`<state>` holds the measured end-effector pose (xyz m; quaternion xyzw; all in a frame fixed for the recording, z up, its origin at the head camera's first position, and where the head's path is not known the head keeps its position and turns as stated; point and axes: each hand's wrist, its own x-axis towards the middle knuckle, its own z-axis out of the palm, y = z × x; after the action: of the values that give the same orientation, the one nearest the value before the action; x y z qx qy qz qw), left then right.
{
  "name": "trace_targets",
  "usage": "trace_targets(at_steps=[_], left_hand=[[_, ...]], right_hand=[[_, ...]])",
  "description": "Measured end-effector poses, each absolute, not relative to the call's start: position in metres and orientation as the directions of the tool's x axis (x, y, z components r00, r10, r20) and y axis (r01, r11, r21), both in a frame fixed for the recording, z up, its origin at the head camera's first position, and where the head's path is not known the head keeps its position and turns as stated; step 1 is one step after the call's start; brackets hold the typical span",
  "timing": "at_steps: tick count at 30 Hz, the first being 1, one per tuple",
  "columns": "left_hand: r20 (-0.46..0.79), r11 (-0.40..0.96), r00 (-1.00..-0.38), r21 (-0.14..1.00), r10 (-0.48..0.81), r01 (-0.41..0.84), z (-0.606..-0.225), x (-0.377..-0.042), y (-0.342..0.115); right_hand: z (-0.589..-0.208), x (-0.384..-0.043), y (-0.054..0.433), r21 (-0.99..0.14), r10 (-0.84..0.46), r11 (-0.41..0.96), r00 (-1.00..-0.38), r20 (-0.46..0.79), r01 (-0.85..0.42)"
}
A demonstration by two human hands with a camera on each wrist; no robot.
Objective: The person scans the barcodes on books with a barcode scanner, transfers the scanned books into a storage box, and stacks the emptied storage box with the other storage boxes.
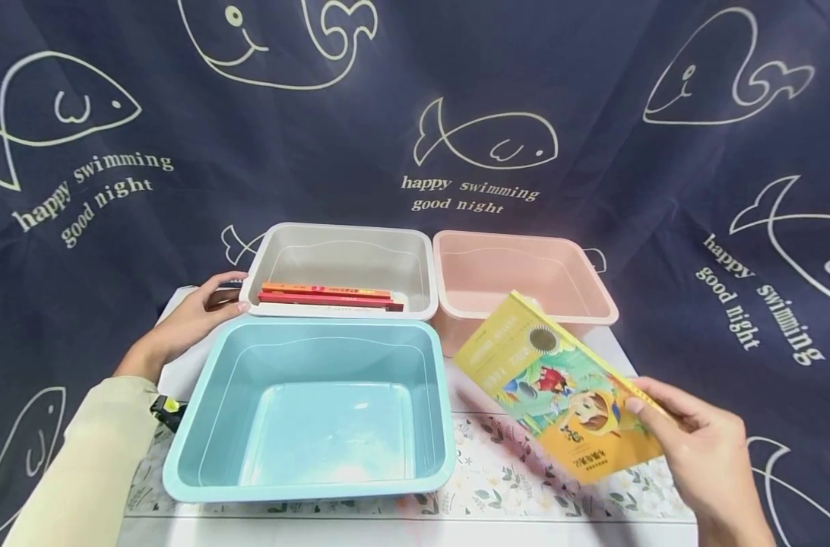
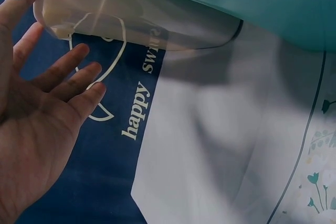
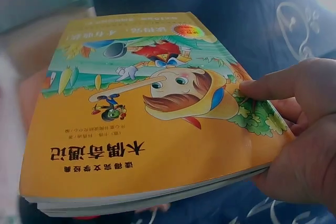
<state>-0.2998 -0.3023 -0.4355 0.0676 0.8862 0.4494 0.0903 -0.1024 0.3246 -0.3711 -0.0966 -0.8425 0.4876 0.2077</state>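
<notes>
My right hand (image 1: 712,448) pinches a yellow-orange children's book (image 1: 565,403) by its right edge, thumb on the cover. In the right wrist view, the book (image 3: 126,124) has a long-nosed cartoon puppet on it, and another layer shows under its lower edge. The book is tilted, in front of the pink bin (image 1: 517,266). At the left, my left hand (image 1: 199,315) has its fingertips at the left rim of the grey bin (image 1: 346,262). Fingers of the left hand (image 2: 47,108) are spread in the left wrist view. Inside the grey bin are orange and red books (image 1: 329,298).
A light blue bin (image 1: 333,425) stands nearest, in front of the grey one. Beneath the bins is a white table with a floral strip (image 1: 504,479). A dark blue curtain (image 1: 401,137) with fish drawings hangs behind.
</notes>
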Motion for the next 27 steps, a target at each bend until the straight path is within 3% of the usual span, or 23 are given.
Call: trace_targets(at_steps=[4, 12, 19, 27], left_hand=[[-0.102, 0.592, -0.975, 0.805, 0.200, 0.037, -0.435, -0.299, -0.302], [-0.111, 0.597, -0.974, 0.801, 0.199, 0.031, -0.437, -0.299, -0.302], [-0.099, 0.596, -0.975, 0.802, 0.199, 0.040, -0.434, -0.299, -0.303], [-0.105, 0.598, -0.975, 0.801, 0.197, 0.034, -0.434, -0.299, -0.303]], right_hand=[[-0.348, -0.121, 0.319, -0.905, 0.304, 0.378, -0.897, 0.321, -0.195], [-0.308, -0.166, 0.302, -0.868, 0.182, 0.365, -0.888, 0.422, -0.337], [-0.280, -0.209, 0.277, -0.800, 0.068, 0.475, -0.891, 0.448, -0.366], [-0.266, -0.256, 0.233, -0.807, -0.017, 0.454, -0.910, 0.415, -0.377]])
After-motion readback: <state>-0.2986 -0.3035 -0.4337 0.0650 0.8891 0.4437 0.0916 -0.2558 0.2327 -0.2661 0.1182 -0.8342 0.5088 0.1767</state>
